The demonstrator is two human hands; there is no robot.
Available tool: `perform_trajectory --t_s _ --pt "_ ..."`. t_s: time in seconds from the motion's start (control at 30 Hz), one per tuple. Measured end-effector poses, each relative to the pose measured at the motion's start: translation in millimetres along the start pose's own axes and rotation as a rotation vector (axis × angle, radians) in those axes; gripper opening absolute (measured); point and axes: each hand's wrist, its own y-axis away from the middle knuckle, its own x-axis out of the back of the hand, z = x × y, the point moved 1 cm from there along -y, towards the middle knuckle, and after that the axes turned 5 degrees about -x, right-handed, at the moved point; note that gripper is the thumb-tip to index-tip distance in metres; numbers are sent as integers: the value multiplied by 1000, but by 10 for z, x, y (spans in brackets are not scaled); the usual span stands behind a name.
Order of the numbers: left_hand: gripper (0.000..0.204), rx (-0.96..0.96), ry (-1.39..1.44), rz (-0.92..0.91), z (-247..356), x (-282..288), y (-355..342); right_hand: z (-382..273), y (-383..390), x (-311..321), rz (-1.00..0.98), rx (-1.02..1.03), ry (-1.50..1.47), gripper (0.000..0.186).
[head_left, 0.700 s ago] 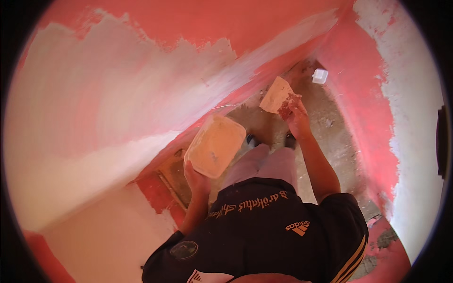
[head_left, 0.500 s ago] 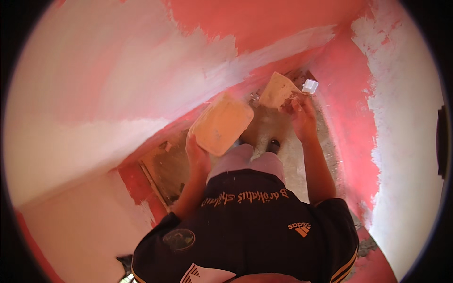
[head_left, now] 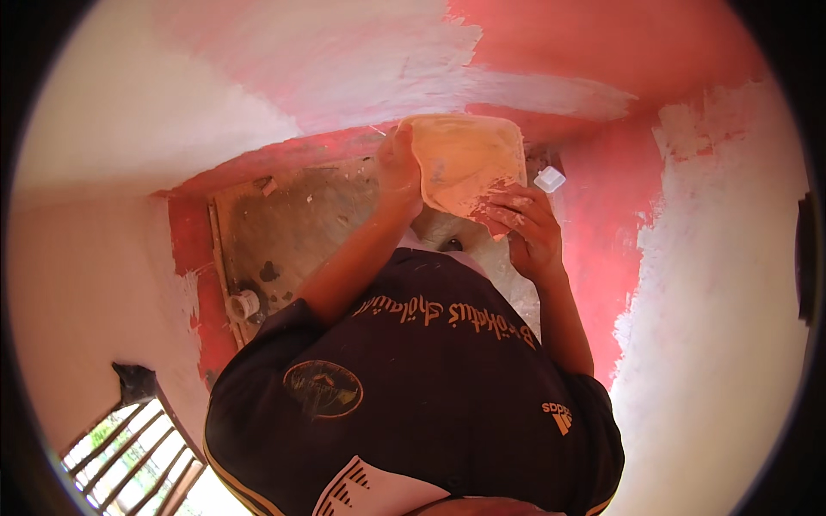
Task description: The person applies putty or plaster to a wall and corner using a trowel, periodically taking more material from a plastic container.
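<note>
My left hand grips the left edge of a flat, rounded, orange-tan sheet smeared with pale paste, which I hold up in front of my body. My right hand is closed at the sheet's lower right corner, its fingers spotted with paste. A second, smaller tan sheet was in that hand in the earlier frame. It now seems to overlap the lower part of the first sheet, and I cannot make out its full outline.
Red and whitish patchy walls close in ahead and on both sides. Near the right wall is a small white container. A white tub lies on the stained floor at left. A barred window shows at lower left.
The two sheets were apart and have come together, the left hand moving up and right. My view has turned, bringing the white tub and the barred window into sight.
</note>
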Motion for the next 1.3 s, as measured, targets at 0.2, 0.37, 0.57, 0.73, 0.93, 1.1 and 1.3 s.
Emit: perform_trajectory --t_s 0.2,0.37,0.57,0.73,0.93,1.1,1.3 --pt "40 -45 -12 62 49 -147 218 -180 219 56 68 49 -94 25" --pt "34 -6 130 215 138 -240 373 -422 445 113 81 80 -240 15" --pt "35 -115 203 183 -14 -165 437 -306 545 206 355 50 -494 11" --pt "36 -210 221 158 -157 -88 490 -139 470 173 227 67 -120 10" --pt "33 -383 -214 139 16 169 476 -243 482 266 207 144 -30 15" --pt "31 -469 -123 -142 204 299 468 -465 -284 433 114 -43 -23 33" --pt "30 -661 -201 -183 649 407 528 -859 -788 127 -213 177 176 47"
